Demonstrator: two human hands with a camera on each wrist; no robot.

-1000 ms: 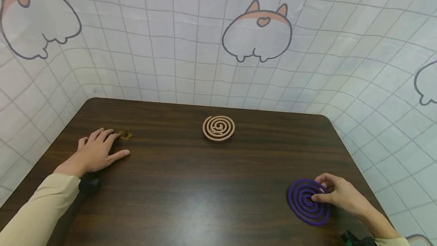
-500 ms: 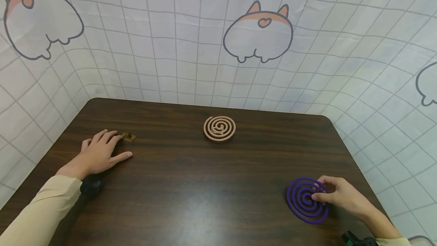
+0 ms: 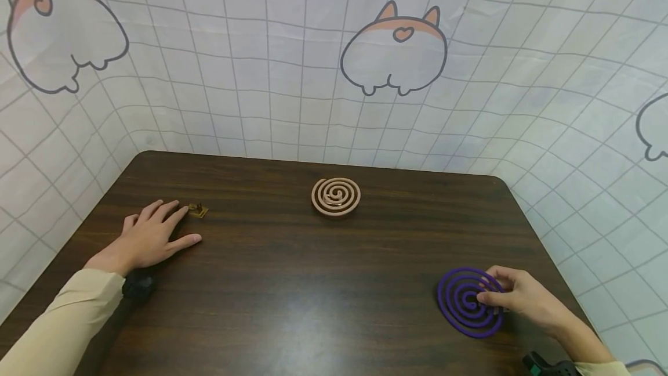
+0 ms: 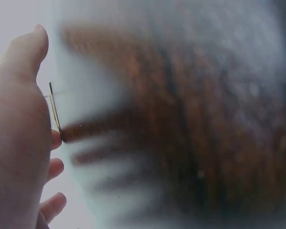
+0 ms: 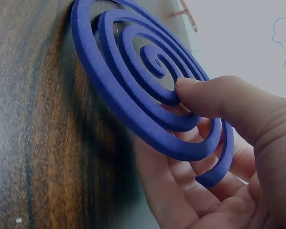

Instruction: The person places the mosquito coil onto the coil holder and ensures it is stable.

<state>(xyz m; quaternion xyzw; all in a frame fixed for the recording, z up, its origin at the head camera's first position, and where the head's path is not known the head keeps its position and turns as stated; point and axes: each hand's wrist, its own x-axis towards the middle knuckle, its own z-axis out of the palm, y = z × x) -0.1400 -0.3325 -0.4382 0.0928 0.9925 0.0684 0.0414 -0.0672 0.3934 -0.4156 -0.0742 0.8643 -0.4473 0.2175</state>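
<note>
A purple mosquito coil (image 3: 453,309) hangs close over the table's right side, gripped at its right edge by my right hand (image 3: 527,300). In the right wrist view the thumb (image 5: 219,95) presses on the coil's upper face, with the other fingers behind and under it. My left hand (image 3: 146,239) lies spread on the table at the left, palm down. Its index fingertip is right at a small gold metal coil stand (image 3: 200,212), which shows edge-on as a thin metal strip (image 4: 56,112) in the left wrist view.
A tan mosquito coil (image 3: 336,212) sits slightly raised at the back middle of the dark wood table (image 3: 292,271), with shiny metal showing between its turns. A white checked cloth (image 3: 292,97) with cartoon animals hangs behind and at both sides.
My right hand has raised the purple coil slightly, keeping hold of it. The left hand stays by the gold stand, and the whole view has shifted a little.
</note>
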